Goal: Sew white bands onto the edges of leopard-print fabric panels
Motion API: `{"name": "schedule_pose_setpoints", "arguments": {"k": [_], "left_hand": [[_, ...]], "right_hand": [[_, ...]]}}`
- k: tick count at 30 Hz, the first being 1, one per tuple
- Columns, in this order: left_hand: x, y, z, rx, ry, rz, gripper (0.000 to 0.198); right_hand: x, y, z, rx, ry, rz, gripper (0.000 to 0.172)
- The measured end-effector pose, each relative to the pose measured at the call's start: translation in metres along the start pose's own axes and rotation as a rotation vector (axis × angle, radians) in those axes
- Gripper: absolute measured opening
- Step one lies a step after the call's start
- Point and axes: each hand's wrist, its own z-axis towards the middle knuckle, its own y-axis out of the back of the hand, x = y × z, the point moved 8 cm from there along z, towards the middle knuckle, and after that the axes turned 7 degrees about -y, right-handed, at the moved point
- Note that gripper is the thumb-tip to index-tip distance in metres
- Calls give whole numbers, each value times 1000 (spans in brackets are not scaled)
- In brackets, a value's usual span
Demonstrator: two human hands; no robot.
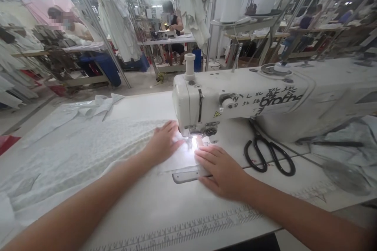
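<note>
Patterned white fabric [97, 141] under my left hand [163, 143], spreading leftward; my right hand [222, 168] at its right edge. Both flat, fingers unclenched. Looks light, limp; best pressed down near the edge.

The head-worn camera is peering forward and down, closely overlooking the bench [141, 208] and sewing machine [213, 90].

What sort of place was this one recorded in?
Most likely a garment factory's sewing floor: a Brother sewing machine in front, pale fabric spread beside it, and a person seated at another workstation behind.
</note>
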Motion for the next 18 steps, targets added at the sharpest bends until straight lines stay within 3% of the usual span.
{"name": "schedule_pose_setpoints", "arguments": {"k": [4,7,12,18], "left_hand": [[-38,9,-19,-44,-178,-94,18],[-52,3,-33,-25,-227,-249,24],[-45,-8,-35,43,-212,-289,32],[-37,-6,-28,27,-224,-283,32]], "right_hand": [[-1,1,-1,-15,2,20,41],[-1,1,-1,-16,2,20,41],[-3,-2,1,9,-13,-5,45],[-8,-5,6,44,-48,-13,48]]}}
